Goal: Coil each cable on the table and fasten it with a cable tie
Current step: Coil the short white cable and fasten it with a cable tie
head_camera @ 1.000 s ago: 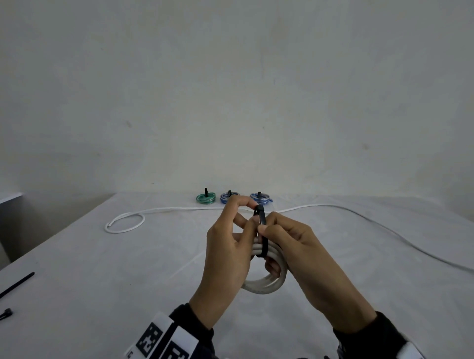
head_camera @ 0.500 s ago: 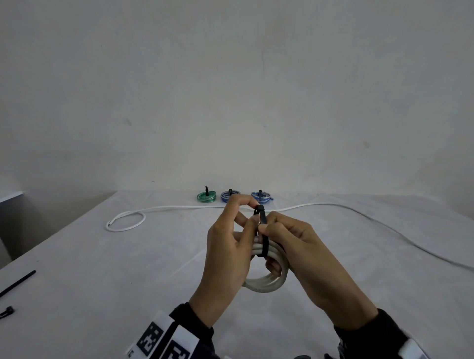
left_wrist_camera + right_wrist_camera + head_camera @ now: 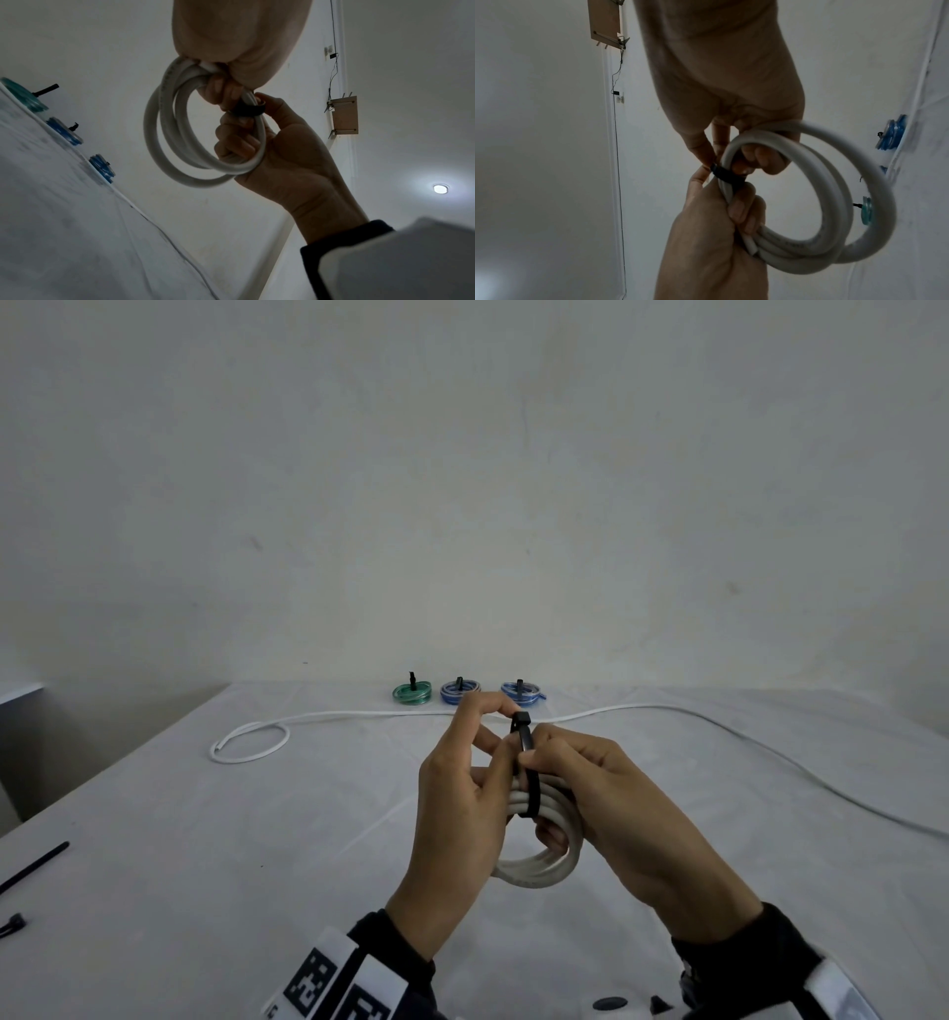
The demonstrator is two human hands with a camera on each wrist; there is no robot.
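Both hands were up off the table (image 3: 154, 891), which had a pale grey cloth over it. The left hand (image 3: 457, 819) and right hand (image 3: 611, 798) each had fingers curled through the white cable coil (image 3: 539, 870), pinching the black cable tie (image 3: 526, 762) wrapped round it. Beyond the hands, by the plain off-white wall (image 3: 462, 480), sat a green coil (image 3: 412, 693) and two blue coils (image 3: 459, 693), already tied. A loose white cable (image 3: 246, 747) snaked across between them and the hands. Spare ties (image 3: 31, 865) lay far off to the left hand's side. A ceiling light (image 3: 440, 188) was on.
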